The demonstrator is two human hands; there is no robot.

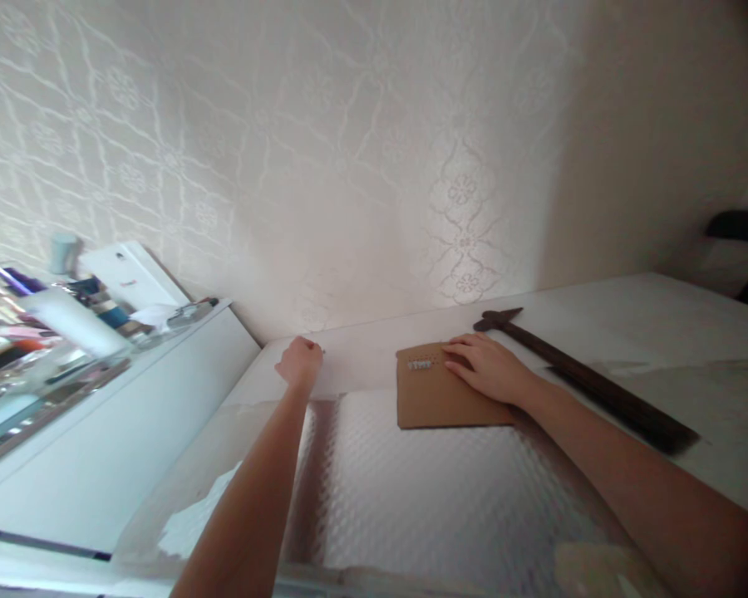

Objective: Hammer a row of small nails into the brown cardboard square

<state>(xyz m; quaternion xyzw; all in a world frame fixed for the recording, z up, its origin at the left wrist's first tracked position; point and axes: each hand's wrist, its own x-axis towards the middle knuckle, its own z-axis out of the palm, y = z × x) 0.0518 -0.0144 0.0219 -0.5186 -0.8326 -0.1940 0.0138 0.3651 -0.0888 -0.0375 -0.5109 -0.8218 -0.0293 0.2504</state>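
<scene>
My left hand (299,363) is closed in a pinch above the white tabletop near the wall. A tiny dark tip shows at its fingertips, too small to name. A flat piece of brown cardboard (436,403) lies to its right, partly over a quilted silvery sheet. Near the cardboard's far edge is a small cluster of shiny metallic bits (420,364) beside a few rows of small dots. My right hand (486,367) rests on the cardboard's right side, fingers stretched out and holding nothing. Just beyond it lies a hammer (592,378) with a dark handle, its head toward the wall.
A patterned wall (349,208) rises behind the table. At the left, a white cabinet (137,440) bears a crowded heap of tubes and small items, with a white box (134,278) at the back. A dark chair part (739,226) shows at the far right.
</scene>
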